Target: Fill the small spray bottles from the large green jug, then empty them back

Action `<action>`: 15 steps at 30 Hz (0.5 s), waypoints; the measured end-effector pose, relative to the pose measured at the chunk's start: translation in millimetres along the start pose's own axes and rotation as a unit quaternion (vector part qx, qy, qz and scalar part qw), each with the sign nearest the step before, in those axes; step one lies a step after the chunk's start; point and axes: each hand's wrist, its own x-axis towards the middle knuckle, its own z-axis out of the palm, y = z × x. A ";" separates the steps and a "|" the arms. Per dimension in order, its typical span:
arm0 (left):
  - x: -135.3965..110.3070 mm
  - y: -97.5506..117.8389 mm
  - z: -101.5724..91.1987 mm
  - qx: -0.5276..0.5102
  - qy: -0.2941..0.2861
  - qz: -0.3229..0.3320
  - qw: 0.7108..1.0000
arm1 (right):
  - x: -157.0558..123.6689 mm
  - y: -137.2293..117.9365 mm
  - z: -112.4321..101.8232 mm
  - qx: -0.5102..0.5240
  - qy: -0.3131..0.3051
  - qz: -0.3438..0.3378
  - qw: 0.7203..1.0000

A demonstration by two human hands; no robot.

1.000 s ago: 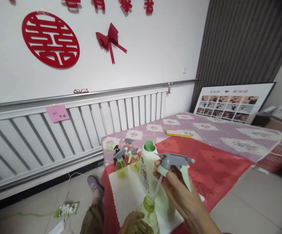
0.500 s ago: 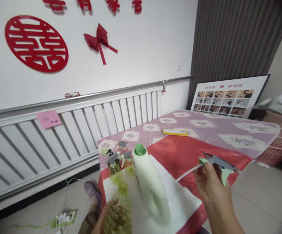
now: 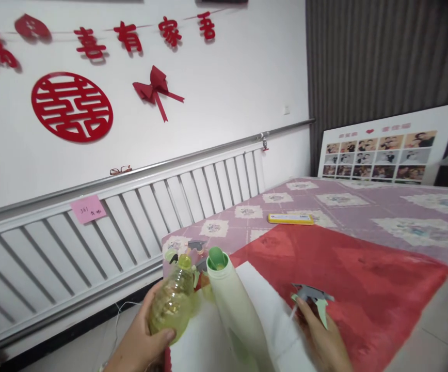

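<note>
My left hand (image 3: 141, 333) is wrapped around a clear yellow-green bottle (image 3: 172, 305), lifted and slightly tilted, with no sprayer on its neck. In my right hand (image 3: 324, 338) is a grey and pale-green trigger sprayer head (image 3: 312, 294). Its thin white tube points down toward the white cloth, over the right side. Between my hands stands a large pale-green jug (image 3: 237, 315), its green-lined mouth open. Other spray bottles, one with a grey trigger head (image 3: 196, 245), are partly hidden behind the held bottle and the jug.
Under the jug lies a white cloth (image 3: 260, 284) over a red cloth (image 3: 336, 258) on a floral-covered table (image 3: 243, 212). A yellow flat case (image 3: 290, 219) rests farther back. A white radiator (image 3: 162, 206) lines the wall, and a photo board (image 3: 382, 144) leans at back right.
My left hand has raised the yellow-green bottle beside the jug. My right hand, still holding the sprayer head, is lower and farther left in the picture. The view has tilted upward.
</note>
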 end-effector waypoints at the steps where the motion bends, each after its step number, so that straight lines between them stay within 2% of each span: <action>1: 4.6 5.2 -0.3 0.014 0.000 0.003 1.000 | 1.3 1.1 1.3 0.011 0.003 0.014 1.000; 3: 12.6 15.2 -0.5 0.036 -0.002 0.007 0.999 | 2.7 2.8 4.1 0.027 0.003 0.047 0.999; 9: 30.7 37.1 -3.3 0.125 -0.010 0.026 0.992 | 1.1 5.4 6.8 0.030 -0.002 0.062 0.998; 15: 47.0 57.5 -10.8 0.218 -0.066 -0.025 0.973 | 1.1 11.4 3.4 0.024 -0.007 0.080 0.996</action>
